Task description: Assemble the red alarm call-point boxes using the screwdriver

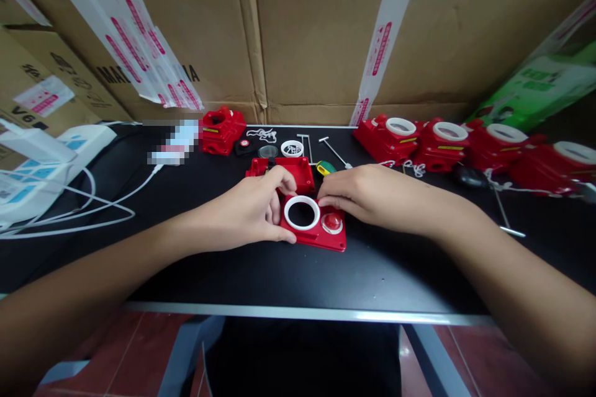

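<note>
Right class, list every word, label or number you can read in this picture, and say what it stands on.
"MA" and "A": black print on the cardboard box, middle hidden by tape.
"V6": cardboard box at far left, cut off.
Red print on the white tape: too small.
Green box print: blurred.
Yellow labels on the red housings: unreadable.

Both forearms are bare right up to the picture's lower edge, with no sleeve, glove, watch or ring showing on the left hand (249, 211) or right hand (367, 195).
</note>
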The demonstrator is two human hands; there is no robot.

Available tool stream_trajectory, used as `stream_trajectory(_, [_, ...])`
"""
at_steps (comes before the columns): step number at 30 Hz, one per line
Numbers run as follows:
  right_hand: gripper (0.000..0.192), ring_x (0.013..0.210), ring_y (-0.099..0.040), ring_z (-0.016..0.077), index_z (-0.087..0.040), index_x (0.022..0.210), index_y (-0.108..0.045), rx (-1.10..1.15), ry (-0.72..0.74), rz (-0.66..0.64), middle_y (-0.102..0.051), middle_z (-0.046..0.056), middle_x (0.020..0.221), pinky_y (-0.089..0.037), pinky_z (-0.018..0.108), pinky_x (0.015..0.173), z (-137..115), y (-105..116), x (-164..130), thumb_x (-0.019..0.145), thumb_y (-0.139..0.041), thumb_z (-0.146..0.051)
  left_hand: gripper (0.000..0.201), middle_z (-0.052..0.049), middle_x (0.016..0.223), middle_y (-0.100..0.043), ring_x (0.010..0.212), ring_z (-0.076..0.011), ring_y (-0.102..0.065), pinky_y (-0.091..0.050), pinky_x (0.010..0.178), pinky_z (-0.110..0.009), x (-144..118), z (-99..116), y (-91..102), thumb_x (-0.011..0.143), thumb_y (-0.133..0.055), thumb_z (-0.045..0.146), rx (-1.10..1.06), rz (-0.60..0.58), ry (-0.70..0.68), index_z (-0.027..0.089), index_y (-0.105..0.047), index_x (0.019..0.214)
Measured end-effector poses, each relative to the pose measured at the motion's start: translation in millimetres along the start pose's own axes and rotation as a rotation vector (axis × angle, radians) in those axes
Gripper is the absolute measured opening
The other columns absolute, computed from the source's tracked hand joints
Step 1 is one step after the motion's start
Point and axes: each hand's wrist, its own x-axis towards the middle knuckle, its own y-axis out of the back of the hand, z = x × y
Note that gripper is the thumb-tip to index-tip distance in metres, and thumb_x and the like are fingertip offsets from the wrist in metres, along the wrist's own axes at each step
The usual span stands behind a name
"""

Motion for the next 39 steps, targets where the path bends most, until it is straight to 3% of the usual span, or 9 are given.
stream_trajectory(3, [0.031, 0.075, -0.063, 0.0176, -0.017, 0.1, -0.073, 0.039, 0.0, -0.013, -0.075, 0.006, 0.094, -0.038, 0.031, 0.071, -1.8, 0.9, -0.3, 0.113, -0.049, -0.032, 0.058, 0.003, 0.091, -0.073, 0.076, -0.0172, -0.071, -0.056, 0.076, -0.032, 0.4, -1.7, 0.4, 0.082, -0.096, 0.037, 0.048, -0.015, -0.08, 0.024, -0.062, 0.128])
stream_trajectory(8, [0.056, 0.068, -0.058, 0.0177, -0.018, 0.098, -0.073, 0.033, -0.029, -0.004, -0.073, 0.005, 0.088, -0.031, 0.032, 0.063, -4.7, -1.9, -0.4, 0.101, -0.061, -0.073, 0.049, 0.002, 0.09, -0.073, 0.078, -0.0185, -0.073, -0.057, 0.072, -0.032, -0.4, -1.9, -3.2, 0.082, -0.096, 0.04, -0.028, -0.017, -0.045, 0.021, -0.066, 0.115])
stream_trajectory(10, [0.061, 0.068, -0.058, 0.0178, -0.018, 0.099, -0.072, -0.005, -0.019, 0.011, -0.072, 0.004, 0.089, -0.03, 0.032, 0.063, -6.5, -3.5, -0.2, 0.098, -0.062, -0.078, 0.05, 0.001, 0.091, -0.074, 0.079, -0.0191, -0.074, -0.058, 0.072, -0.032, 0.0, -2.0, -4.1, 0.08, -0.097, 0.04, -0.068, -0.011, -0.014, 0.021, -0.063, 0.112])
stream_trajectory(14, [0.042, 0.068, -0.059, 0.0171, -0.018, 0.097, -0.071, -0.04, -0.014, 0.016, -0.072, 0.003, 0.088, -0.031, 0.032, 0.064, -10.7, -3.9, -1.2, 0.101, -0.064, -0.06, 0.056, 0.003, 0.085, -0.073, 0.077, -0.0187, -0.073, -0.057, 0.07, -0.032, 1.4, -2.2, -2.3, 0.077, -0.099, 0.041, -0.064, -0.008, 0.018, 0.023, -0.058, 0.11])
stream_trajectory(17, [0.029, 0.066, -0.057, 0.0162, -0.019, 0.094, -0.069, -0.047, -0.016, 0.02, -0.072, 0.002, 0.088, -0.031, 0.032, 0.063, -12.1, -3.4, -2.2, 0.098, -0.067, -0.047, 0.062, 0.006, 0.083, -0.072, 0.076, -0.0179, -0.072, -0.056, 0.071, -0.031, 1.6, -1.9, -0.5, 0.079, -0.099, 0.04, -0.024, -0.006, -0.004, 0.023, -0.058, 0.123])
stream_trajectory(24, [0.055, 0.063, -0.052, 0.0154, -0.02, 0.089, -0.063, -0.057, -0.009, 0.03, -0.069, 0.002, 0.084, -0.029, 0.032, 0.063, -9.3, -7.5, 0.7, 0.1, -0.061, -0.073, 0.052, 0.005, 0.085, -0.073, 0.077, -0.0165, -0.073, -0.056, 0.07, -0.029, 0.0, -1.9, -1.0, 0.081, -0.098, 0.038, -0.039, -0.037, -0.028, 0.022, -0.064, 0.117])
stream_trajectory(32, [0.03, 0.063, -0.054, 0.014, -0.02, 0.087, -0.063, -0.009, -0.019, -0.002, -0.069, 0.0, 0.083, -0.033, 0.03, 0.062, -12.5, -5.1, 1.3, 0.094, -0.069, -0.048, 0.051, 0.001, 0.102, -0.075, 0.079, -0.0156, -0.072, -0.059, 0.073, -0.032, 1.2, -5.0, -0.9, 0.081, -0.098, 0.037, -0.073, -0.033, -0.022, 0.022, -0.061, 0.113])
stream_trajectory(37, [0.018, 0.064, -0.055, 0.0143, -0.02, 0.09, -0.064, 0.002, -0.019, 0.006, -0.071, 0.0, 0.084, -0.034, 0.03, 0.062, -11.9, -4.7, 1.3, 0.089, -0.067, -0.038, 0.051, 0.003, 0.095, -0.071, 0.077, -0.0159, -0.069, -0.055, 0.067, -0.03, -0.7, -1.6, -1.7, 0.078, -0.099, 0.038, -0.028, -0.002, 0.006, 0.023, -0.054, 0.096])
stream_trajectory(39, [0.016, 0.064, -0.055, 0.0145, -0.02, 0.09, -0.064, 0.006, -0.015, 0.007, -0.071, 0.001, 0.085, -0.033, 0.03, 0.062, -11.0, -4.4, 1.7, 0.089, -0.066, -0.036, 0.055, 0.004, 0.089, -0.071, 0.075, -0.0167, -0.07, -0.054, 0.065, -0.03, -1.0, -0.9, -1.9, 0.079, -0.099, 0.039, -0.028, 0.003, 0.03, 0.024, -0.051, 0.1])
